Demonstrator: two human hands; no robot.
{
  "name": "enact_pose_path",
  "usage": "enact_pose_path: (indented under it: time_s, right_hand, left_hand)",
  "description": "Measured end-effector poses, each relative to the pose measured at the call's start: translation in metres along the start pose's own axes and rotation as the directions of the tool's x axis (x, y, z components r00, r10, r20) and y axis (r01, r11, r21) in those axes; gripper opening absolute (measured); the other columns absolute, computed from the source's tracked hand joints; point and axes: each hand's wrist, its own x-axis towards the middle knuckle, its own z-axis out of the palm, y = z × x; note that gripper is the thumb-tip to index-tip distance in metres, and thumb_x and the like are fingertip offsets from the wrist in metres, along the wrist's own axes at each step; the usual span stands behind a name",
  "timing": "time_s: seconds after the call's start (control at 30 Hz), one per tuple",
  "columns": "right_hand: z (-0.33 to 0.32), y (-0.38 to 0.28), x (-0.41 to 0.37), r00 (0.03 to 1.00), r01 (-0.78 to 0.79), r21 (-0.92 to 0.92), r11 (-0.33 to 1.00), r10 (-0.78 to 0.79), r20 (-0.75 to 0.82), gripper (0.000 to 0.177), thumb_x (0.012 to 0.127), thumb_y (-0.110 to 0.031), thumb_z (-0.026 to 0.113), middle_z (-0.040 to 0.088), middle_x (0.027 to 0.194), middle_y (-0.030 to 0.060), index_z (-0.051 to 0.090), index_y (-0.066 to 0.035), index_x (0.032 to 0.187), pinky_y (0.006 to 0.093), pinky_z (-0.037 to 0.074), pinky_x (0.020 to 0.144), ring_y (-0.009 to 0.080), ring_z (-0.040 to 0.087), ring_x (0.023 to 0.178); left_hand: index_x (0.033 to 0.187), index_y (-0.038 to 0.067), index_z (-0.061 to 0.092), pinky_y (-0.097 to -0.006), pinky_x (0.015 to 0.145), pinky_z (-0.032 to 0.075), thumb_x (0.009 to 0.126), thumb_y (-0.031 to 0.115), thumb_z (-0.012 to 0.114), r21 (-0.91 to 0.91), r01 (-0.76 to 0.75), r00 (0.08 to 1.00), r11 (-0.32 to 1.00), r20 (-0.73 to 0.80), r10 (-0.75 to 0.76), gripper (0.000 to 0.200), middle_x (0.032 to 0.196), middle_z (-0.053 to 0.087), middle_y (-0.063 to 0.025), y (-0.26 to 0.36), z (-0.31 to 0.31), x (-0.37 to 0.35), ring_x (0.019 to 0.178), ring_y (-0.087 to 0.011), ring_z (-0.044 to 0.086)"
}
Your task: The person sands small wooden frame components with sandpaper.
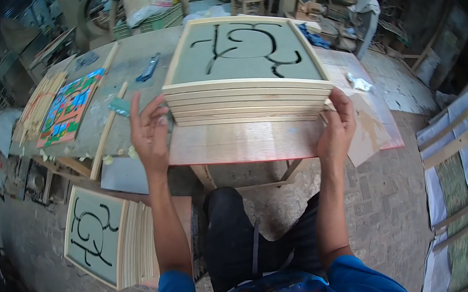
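A stack of wood-framed boards (252,104) stands on the table in front of me. The top board (239,46) has a grey-green face with black curved lines inside a pale wooden frame. My left hand (149,134) is at the stack's left front corner, open, fingers raised and spread. At the right front corner is my right hand (336,124), its bent fingertips right against the frames and its thumb apart from them. Under the stack lies a reddish-edged wooden panel (233,143).
Low at my left, a second stack of framed boards (90,236) rests on its side. The worktable (119,64) holds a colorful painted panel (71,107), thin wood strips (42,105) and a blue tool (148,68). Fabric-like sheets with wooden slats (465,176) lie at right.
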Motion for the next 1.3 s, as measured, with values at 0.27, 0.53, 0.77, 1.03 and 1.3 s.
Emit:
enact_pose_path:
  time_s: [0.27, 0.53, 0.77, 1.03, 1.3]
  right_hand:
    - [0.005, -0.006, -0.001, 1.000, -0.011, 0.007, 1.000, 0.011, 0.015, 0.043, 0.081, 0.005, 0.046, 0.058, 0.125, 0.0171, 0.056, 0.006, 0.123, 0.0350, 0.043, 0.099, 0.0222, 0.055, 0.117]
    - [0.007, -0.009, -0.003, 1.000, 0.000, -0.051, 0.999, 0.000, 0.000, 0.043, 0.081, 0.005, 0.045, 0.058, 0.126, 0.0194, 0.055, 0.007, 0.123, 0.0361, 0.042, 0.102, 0.0247, 0.054, 0.121]
    - [0.004, -0.006, -0.002, 1.000, 0.006, -0.070, 0.998, -0.007, -0.002, 0.040, 0.087, 0.003, 0.045, 0.059, 0.127, 0.0164, 0.055, 0.005, 0.125, 0.0351, 0.040, 0.103, 0.0226, 0.054, 0.121]
    - [-0.001, -0.006, -0.001, 1.000, -0.018, -0.012, 1.000, 0.018, 0.014, 0.044, 0.082, 0.003, 0.049, 0.058, 0.126, 0.0169, 0.055, 0.007, 0.126, 0.0330, 0.044, 0.098, 0.0214, 0.057, 0.113]
    - [-0.002, -0.004, 0.001, 0.999, -0.024, 0.005, 1.000, 0.024, 0.022, 0.043, 0.083, 0.004, 0.048, 0.056, 0.127, 0.0167, 0.055, 0.004, 0.126, 0.0339, 0.043, 0.097, 0.0210, 0.056, 0.111]
  left_hand:
    - [0.152, 0.000, 0.022, -0.0264, 0.092, 0.045, 0.089, -0.001, 0.052, 0.051, -0.001, 1.000, 0.999, 0.021, 0.000, 0.070, 0.126, 0.061, -0.0156, 0.002, -0.002, -0.001, 0.101, -0.0142, 0.057]
    - [0.150, 0.001, 0.030, -0.0293, 0.089, 0.046, 0.083, -0.004, 0.053, 0.070, -0.038, 0.999, 0.997, 0.011, 0.037, 0.070, 0.123, 0.065, -0.0157, 0.000, -0.002, 0.001, 0.099, -0.0159, 0.059]
    - [0.150, 0.001, 0.030, -0.0287, 0.089, 0.046, 0.084, -0.004, 0.053, 0.073, -0.032, 0.999, 0.997, 0.016, 0.030, 0.071, 0.124, 0.065, -0.0137, 0.001, -0.002, 0.001, 0.099, -0.0155, 0.058]
    - [0.151, 0.000, 0.025, -0.0268, 0.093, 0.044, 0.086, 0.000, 0.055, 0.019, 0.008, 1.000, 1.000, 0.021, -0.009, 0.071, 0.125, 0.062, -0.0117, 0.002, 0.002, -0.001, 0.100, -0.0146, 0.057]
    - [0.152, -0.002, 0.021, -0.0295, 0.096, 0.044, 0.086, -0.003, 0.051, 0.065, -0.012, 1.000, 0.998, -0.017, 0.013, 0.072, 0.126, 0.061, -0.0162, 0.007, 0.008, -0.001, 0.100, -0.0152, 0.058]
